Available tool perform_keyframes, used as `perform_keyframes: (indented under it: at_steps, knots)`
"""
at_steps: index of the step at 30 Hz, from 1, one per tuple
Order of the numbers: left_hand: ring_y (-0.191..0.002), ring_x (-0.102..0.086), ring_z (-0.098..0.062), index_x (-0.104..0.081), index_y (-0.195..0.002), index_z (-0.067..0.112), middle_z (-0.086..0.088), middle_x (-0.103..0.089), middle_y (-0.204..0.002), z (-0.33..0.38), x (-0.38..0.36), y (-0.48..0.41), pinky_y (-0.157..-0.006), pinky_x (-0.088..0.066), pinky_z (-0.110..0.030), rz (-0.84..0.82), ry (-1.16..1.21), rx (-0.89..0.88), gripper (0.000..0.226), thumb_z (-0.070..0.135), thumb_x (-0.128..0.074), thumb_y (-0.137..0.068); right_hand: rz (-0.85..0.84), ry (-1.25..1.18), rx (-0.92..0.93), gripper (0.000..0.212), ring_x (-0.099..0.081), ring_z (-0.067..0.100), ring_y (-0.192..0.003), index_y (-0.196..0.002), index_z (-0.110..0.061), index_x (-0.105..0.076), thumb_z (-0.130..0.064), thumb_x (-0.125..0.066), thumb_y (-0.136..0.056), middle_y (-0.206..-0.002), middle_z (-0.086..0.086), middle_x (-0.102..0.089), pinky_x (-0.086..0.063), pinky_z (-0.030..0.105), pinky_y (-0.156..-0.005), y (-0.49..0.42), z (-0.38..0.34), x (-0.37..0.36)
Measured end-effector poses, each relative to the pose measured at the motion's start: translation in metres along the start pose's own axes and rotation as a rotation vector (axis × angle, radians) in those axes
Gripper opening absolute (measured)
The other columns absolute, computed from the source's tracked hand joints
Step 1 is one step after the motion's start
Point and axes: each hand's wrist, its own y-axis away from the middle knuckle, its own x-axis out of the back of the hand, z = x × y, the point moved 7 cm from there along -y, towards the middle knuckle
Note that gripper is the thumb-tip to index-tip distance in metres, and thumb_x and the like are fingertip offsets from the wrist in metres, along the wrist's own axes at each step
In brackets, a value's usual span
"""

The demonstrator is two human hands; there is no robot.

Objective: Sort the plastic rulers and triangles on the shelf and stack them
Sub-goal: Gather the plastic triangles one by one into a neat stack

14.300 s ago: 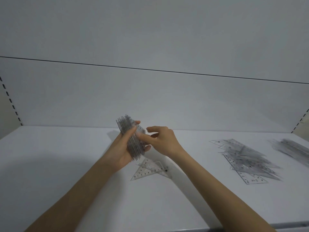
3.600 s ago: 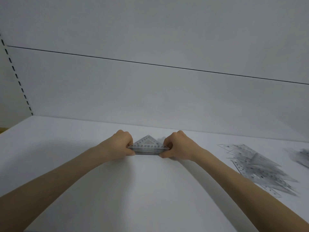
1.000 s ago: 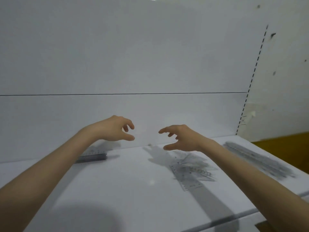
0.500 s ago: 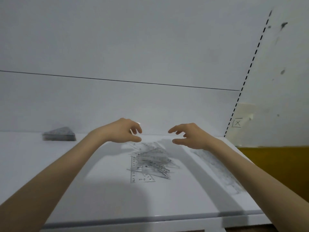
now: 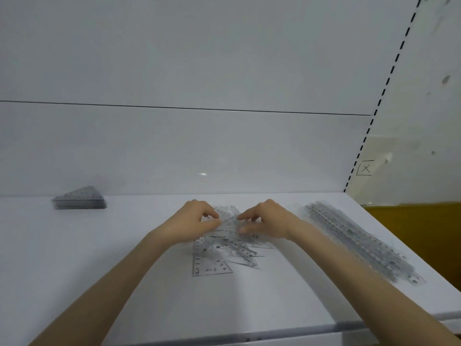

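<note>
Left hand (image 5: 193,221) and right hand (image 5: 264,221) are resting curled fingertips on the triangle pile (image 5: 224,249) directly beneath them, pinch unconfirmed through blur; pieces are looking light, stiff, slick, so edge-gripping is looking safest.

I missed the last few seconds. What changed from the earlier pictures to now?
Both hands let go of the triangle stack, moved right and came down: left hand and right hand now touch the loose pile; a firm grip is unclear. The stack stays at the back left of the shelf, the long rulers at the right.
</note>
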Motion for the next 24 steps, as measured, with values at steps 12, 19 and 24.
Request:
perform_keyframes:
  at_steps: [12,19,24]
  knots:
    - [-0.089,-0.062,-0.016,-0.072,-0.088,0.016,0.002,-0.068,-0.093,0.006,0.005,-0.008,-0.082,-0.050,-0.034,0.019,0.035,-0.063,0.029,0.038,-0.053,-0.093,0.581,0.142,0.502,0.025,-0.063,0.013,-0.064,-0.098,-0.016,-0.074,-0.023,-0.053,-0.087,-0.077,-0.003,-0.071,-0.052,0.029,-0.051,0.020,-0.052,0.051]
    - [-0.045,-0.048,-0.010,-0.065,-0.096,0.010,0.000,-0.061,-0.071,-0.010,0.031,-0.015,-0.044,-0.035,-0.018,0.115,0.487,0.197,0.028,0.019,-0.039,-0.101,0.594,-0.374,0.143,0.026,-0.062,0.008,-0.078,-0.119,-0.016,-0.063,-0.020,-0.060,-0.093,-0.088,-0.006,-0.066,-0.053,0.024,-0.071,-0.011,-0.048,0.085]
    - [-0.042,-0.030,-0.011,-0.060,-0.102,0.004,-0.006,-0.053,-0.066,-0.029,0.020,-0.012,-0.041,-0.019,-0.019,0.171,0.946,0.298,0.021,0.015,-0.043,-0.096,0.107,-0.164,-0.345,0.056,-0.064,0.016,-0.094,-0.117,-0.015,-0.064,-0.055,-0.070,-0.078,-0.101,0.000,-0.067,-0.052,0.036,-0.089,-0.017,0.011,0.013]
